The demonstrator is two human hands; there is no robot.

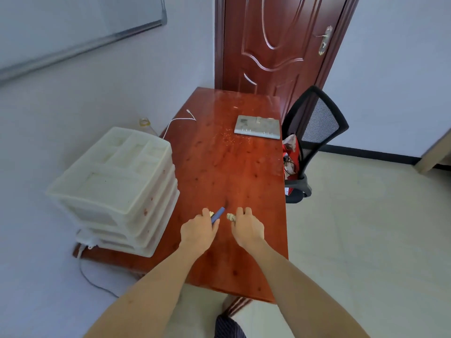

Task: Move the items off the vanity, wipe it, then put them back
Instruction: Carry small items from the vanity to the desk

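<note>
On vanity [229, 167]: white drawer unit [117, 189], contents unclear; left hand [199, 230] grips blue pen [218, 215]; right hand [246, 228] pinches small wad [230, 217].

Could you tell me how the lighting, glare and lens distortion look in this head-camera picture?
Head view: daylight is soft and even, with only faint shadows; a pale glare washes the far end of the tabletop near the door; wide-angle distortion tilts the door and bows the whiteboard edge; the left hand and right hand look slightly soft.
</note>
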